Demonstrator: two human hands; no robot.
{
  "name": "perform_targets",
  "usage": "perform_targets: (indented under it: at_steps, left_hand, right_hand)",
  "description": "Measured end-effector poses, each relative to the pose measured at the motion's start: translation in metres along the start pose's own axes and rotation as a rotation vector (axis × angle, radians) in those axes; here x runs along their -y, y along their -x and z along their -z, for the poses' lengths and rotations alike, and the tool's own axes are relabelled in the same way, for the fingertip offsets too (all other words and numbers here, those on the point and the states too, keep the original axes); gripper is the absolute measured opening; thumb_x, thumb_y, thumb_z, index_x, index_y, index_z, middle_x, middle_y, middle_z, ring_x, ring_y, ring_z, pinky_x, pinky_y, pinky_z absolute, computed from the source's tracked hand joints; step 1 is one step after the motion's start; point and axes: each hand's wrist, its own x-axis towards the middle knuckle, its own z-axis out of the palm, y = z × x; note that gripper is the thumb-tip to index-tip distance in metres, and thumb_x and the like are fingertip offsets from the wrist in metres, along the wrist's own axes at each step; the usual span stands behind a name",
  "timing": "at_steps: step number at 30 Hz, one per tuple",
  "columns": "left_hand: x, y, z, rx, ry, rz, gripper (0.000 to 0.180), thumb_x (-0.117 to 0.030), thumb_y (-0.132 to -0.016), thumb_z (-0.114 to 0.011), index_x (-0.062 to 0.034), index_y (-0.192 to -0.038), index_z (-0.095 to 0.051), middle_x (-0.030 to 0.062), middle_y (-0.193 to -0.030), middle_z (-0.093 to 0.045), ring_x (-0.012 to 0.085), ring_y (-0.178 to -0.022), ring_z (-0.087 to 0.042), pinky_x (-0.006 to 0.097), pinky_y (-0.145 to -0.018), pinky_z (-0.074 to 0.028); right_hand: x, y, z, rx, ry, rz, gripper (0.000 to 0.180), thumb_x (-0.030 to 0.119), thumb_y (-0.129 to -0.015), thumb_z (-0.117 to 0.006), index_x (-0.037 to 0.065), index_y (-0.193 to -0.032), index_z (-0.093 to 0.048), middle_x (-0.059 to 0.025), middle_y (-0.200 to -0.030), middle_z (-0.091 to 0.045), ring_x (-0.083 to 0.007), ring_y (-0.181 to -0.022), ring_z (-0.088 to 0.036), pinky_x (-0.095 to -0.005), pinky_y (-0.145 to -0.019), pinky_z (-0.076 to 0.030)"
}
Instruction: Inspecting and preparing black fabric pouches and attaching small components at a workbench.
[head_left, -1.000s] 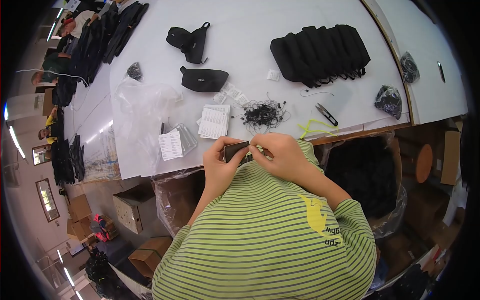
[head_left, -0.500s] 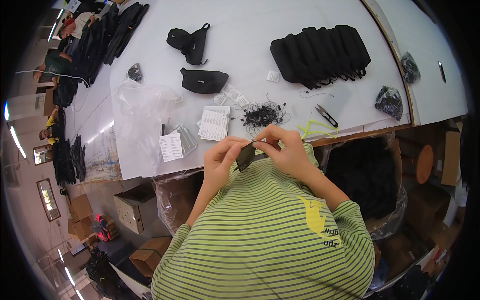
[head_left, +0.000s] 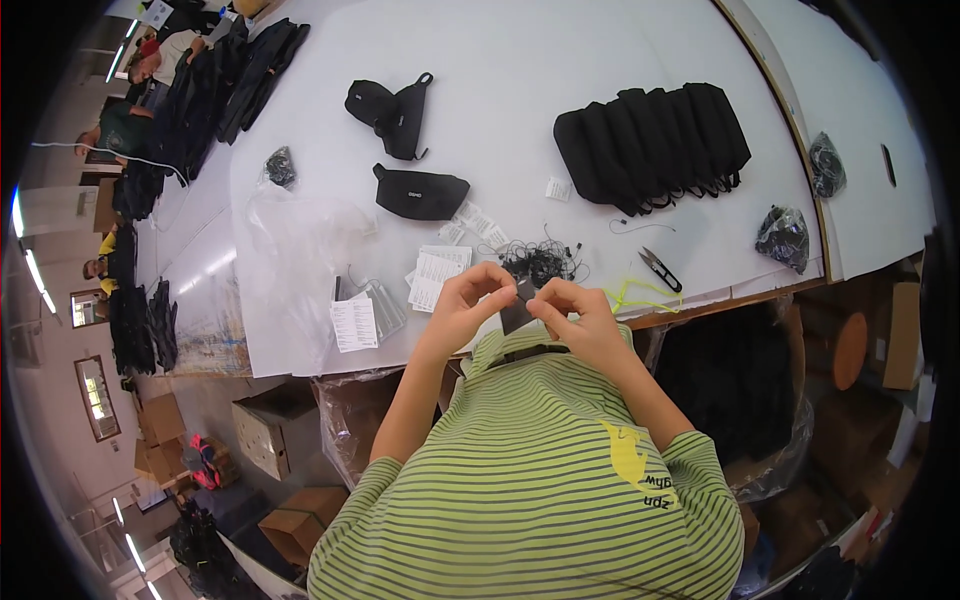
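A small dark hang tag (head_left: 513,318) is pinched between both hands, just off the table's near edge. My left hand (head_left: 468,308) grips its upper left side with thumb and fingers. On the other side, my right hand (head_left: 583,318) closes on its upper right edge. A tangle of black tag strings (head_left: 543,262) lies right beyond my fingertips. White printed labels (head_left: 437,280) are stacked to the left of it. Farther left, another white label (head_left: 354,324) rests by a clear plastic holder (head_left: 386,308). A single black pouch (head_left: 422,194) lies beyond the labels.
Black-handled thread snips (head_left: 661,270) and a yellow-green cord (head_left: 640,297) lie to the right. A row of black bags (head_left: 650,148) sits at the far right, near a bagged black bundle (head_left: 782,240). Crumpled clear plastic (head_left: 295,250) covers the left. Cardboard boxes (head_left: 303,520) stand below.
Both hands have risen slightly toward the table, and the dark tag now hangs more upright between them. The whole view has shifted a little, so the table things appear lower.
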Motion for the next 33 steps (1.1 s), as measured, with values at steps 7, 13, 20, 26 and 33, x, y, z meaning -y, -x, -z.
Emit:
perform_targets:
  at_steps: [7,13,20,26,33]
  left_hand:
    - [-0.014,-0.056,0.03,0.038,0.002,0.026,0.009,-0.009,-0.087,-0.064,-0.0014,-0.089,-0.059,0.0007,-0.084,-0.06,0.0083,-0.081,-0.056,0.023,-0.076,-0.044]
    - [-0.019,-0.094,0.035,0.134,-0.008,0.07,0.009,-0.008,-0.086,-0.063,-0.0006,-0.087,-0.06,0.0015,-0.084,-0.061,0.0088,-0.08,-0.057,0.024,-0.076,-0.046]
    - [0.065,-0.178,0.201,-1.058,-0.15,-0.09,0.026,-0.003,-0.078,-0.064,0.001,-0.101,-0.052,0.0108,-0.095,-0.053,0.0154,-0.072,-0.056,0.026,-0.068,-0.05]
    - [0.109,-0.155,0.292,-1.037,-0.401,0.47,0.045,-0.02,-0.067,-0.082,0.0045,-0.098,-0.059,0.0095,-0.075,-0.059,0.0157,-0.057,-0.056,0.03,-0.047,-0.045]
    - [0.073,-0.153,0.248,-0.898,-0.748,-0.156,0.035,-0.028,-0.073,-0.079,-0.0005,-0.087,-0.062,0.0046,-0.076,-0.06,0.0119,-0.06,-0.05,0.025,-0.053,-0.039]
  right_hand:
    - [0.001,-0.023,0.005,-0.212,-0.107,-0.079,0.017,0.015,-0.088,-0.063,0.004,-0.101,-0.061,0.0016,-0.049,-0.05,-0.0036,-0.045,-0.041,-0.0218,-0.045,-0.032]
    - [0.0,-0.052,0.017,-0.15,-0.062,-0.106,0.014,0.015,-0.088,-0.064,0.002,-0.094,-0.067,0.0046,-0.052,-0.05,-0.0018,-0.046,-0.036,-0.0209,-0.045,-0.027]
    - [0.008,-0.056,0.025,-0.142,0.023,-0.051,0.012,0.014,-0.087,-0.065,0.002,-0.09,-0.067,0.0037,-0.052,-0.052,-0.0011,-0.047,-0.037,-0.0199,-0.045,-0.028]
    - [0.014,-0.036,0.025,-0.146,0.071,0.034,0.011,0.014,-0.086,-0.065,0.004,-0.089,-0.067,0.0029,-0.049,-0.049,-0.0019,-0.046,-0.035,-0.0214,-0.046,-0.027]
    - [0.009,-0.022,0.019,-0.172,0.143,0.063,0.013,0.017,-0.085,-0.065,0.006,-0.091,-0.067,0.0019,-0.047,-0.042,-0.0053,-0.045,-0.033,-0.0249,-0.045,-0.026]
